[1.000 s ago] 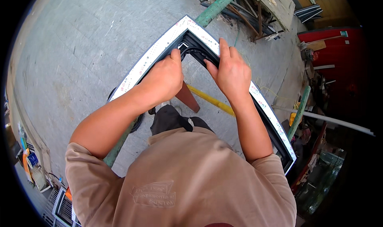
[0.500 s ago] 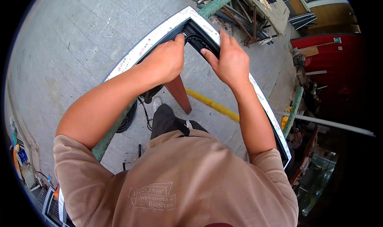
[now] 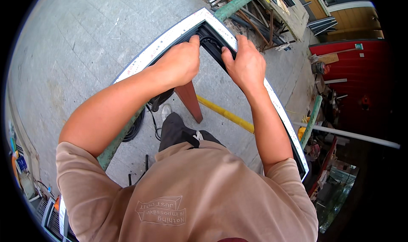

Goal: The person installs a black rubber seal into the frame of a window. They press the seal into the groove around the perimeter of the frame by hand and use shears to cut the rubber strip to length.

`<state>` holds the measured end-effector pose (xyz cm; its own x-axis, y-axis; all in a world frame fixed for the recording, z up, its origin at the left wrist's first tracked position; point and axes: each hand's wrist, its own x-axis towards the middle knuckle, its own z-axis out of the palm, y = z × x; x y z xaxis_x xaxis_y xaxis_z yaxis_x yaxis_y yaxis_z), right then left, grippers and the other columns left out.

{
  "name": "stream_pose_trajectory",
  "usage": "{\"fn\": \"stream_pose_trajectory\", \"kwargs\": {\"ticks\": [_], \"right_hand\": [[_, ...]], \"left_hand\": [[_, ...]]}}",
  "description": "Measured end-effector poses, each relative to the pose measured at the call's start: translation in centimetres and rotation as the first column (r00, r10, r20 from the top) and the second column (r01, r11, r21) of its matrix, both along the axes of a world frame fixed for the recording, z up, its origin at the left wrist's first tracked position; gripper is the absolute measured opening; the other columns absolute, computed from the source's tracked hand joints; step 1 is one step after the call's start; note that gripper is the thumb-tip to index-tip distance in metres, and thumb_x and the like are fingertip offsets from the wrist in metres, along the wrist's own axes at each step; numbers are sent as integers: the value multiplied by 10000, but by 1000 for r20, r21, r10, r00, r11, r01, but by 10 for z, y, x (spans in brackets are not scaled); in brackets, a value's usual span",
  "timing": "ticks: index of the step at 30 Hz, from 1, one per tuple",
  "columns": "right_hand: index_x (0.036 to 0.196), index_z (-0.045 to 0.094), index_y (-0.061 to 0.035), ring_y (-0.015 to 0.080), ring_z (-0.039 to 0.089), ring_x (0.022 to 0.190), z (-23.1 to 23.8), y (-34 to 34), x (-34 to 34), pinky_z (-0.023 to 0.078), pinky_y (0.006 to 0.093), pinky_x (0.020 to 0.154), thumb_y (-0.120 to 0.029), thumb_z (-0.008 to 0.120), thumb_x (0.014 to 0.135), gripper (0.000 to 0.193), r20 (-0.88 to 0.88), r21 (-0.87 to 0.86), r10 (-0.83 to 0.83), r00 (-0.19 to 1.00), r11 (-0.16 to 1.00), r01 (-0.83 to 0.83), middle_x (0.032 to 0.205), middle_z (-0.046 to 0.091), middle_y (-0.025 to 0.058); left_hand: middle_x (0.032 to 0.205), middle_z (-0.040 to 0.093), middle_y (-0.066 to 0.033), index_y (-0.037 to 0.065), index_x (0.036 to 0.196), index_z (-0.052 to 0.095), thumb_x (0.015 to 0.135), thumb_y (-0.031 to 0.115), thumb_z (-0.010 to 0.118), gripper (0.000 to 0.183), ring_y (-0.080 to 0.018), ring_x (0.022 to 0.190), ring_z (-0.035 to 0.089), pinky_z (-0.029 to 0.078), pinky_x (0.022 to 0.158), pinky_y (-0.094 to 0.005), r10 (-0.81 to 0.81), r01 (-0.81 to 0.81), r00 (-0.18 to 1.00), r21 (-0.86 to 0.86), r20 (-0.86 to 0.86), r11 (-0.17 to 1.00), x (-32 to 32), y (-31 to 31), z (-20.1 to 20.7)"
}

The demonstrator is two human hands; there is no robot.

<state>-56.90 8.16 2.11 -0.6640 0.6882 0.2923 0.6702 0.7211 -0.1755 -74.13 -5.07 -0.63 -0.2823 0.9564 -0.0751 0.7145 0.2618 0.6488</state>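
Note:
A frame (image 3: 155, 46) with white printed film on its face and dark inner channels stands before me, its corner pointing away. Inside that corner a black flexible strip (image 3: 209, 39) curves in a small loop. My left hand (image 3: 182, 61) is closed at the inner left side of the corner, its fingertips at the strip; what they pinch is partly hidden. My right hand (image 3: 246, 64) grips the right side of the frame, fingers over the outer edge and thumb on the inner side.
Under the frame are green bars (image 3: 233, 6), a reddish-brown leg (image 3: 189, 101) and a yellow bar (image 3: 225, 113). Coiled black cable (image 3: 135, 130) lies on the floor at left. Metal scraps (image 3: 265, 23) are piled at the far right, near a red panel (image 3: 352, 67).
My right thumb has shifted up along the frame's inner side toward the corner. The loop of black strip looks shorter. My left hand has barely moved.

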Motion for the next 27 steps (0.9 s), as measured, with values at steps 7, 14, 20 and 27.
{"fn": "stream_pose_trajectory", "kwargs": {"ticks": [7,14,20,27], "right_hand": [[1028,700,-11,490,797,881,8,2,-20,621,586,839,-463,849,913,489,103,-27,-112,988,993,115,921,809,273],[995,718,-12,492,804,901,7,9,-30,632,572,870,-495,842,908,506,114,-46,-61,992,997,67,919,809,286],[1012,763,-14,484,814,917,11,12,-35,637,562,884,-576,830,912,574,188,-14,-93,978,995,97,924,814,293],[993,756,-10,473,818,895,9,10,-38,645,570,823,-617,819,935,613,211,23,-118,970,993,115,910,812,290]], "left_hand": [[1077,750,-404,-196,1552,461,1110,105,542,541,-559,1058,746,571,963,-618,-8,8,999,-13,43,1000,-2,2,-2],[1068,753,-394,-197,1555,464,1107,97,540,542,-550,1064,747,574,970,-605,24,-25,999,7,41,1000,-3,7,-10],[1056,757,-390,-201,1517,491,1113,107,535,511,-538,1048,756,580,960,-600,60,-63,996,56,69,996,1,10,-10],[1016,762,-384,-201,1423,535,1116,110,539,437,-533,1021,768,596,934,-591,41,-44,998,56,49,997,0,12,-10]]}}
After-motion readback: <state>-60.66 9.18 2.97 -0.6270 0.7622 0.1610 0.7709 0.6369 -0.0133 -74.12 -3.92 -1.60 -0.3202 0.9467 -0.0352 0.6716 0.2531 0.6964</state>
